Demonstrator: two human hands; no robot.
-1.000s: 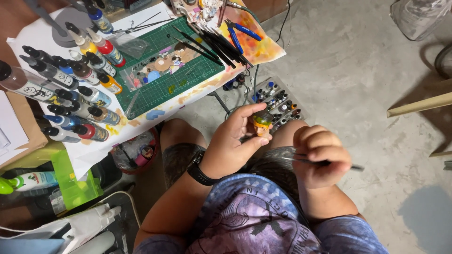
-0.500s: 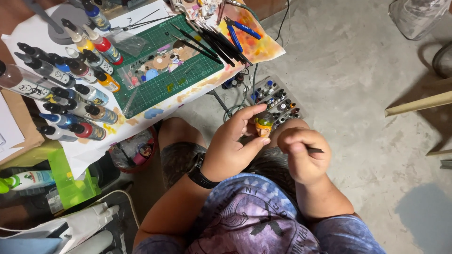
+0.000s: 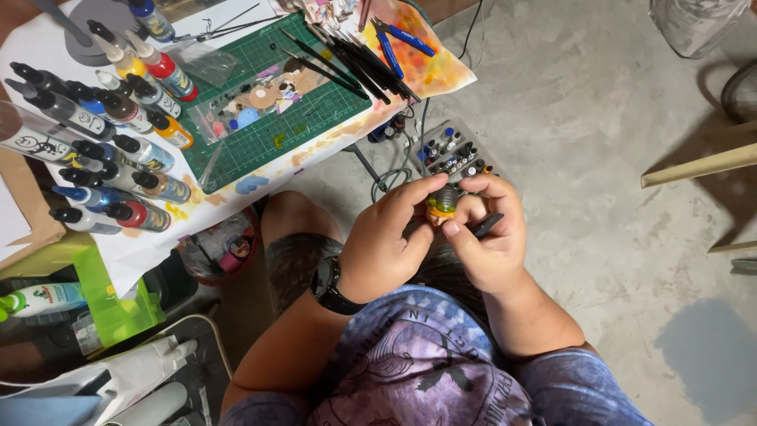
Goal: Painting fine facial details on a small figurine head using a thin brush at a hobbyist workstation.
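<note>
Orange-and-green miniature figure (image 3: 441, 203) sits pinched between my left hand (image 3: 386, 241) fingertips and my right hand (image 3: 489, 237), hands pressed together above my lap. Right hand also grips a dark brush handle (image 3: 484, 226). Green cutting mat (image 3: 268, 102), paint bottles (image 3: 118, 134), blue pliers (image 3: 402, 35) lie on table at upper left.

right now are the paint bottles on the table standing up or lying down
Lying down. The paint bottles rest on their sides in rows on the white paper, dark caps pointing up-left, beside the green cutting mat.
</note>
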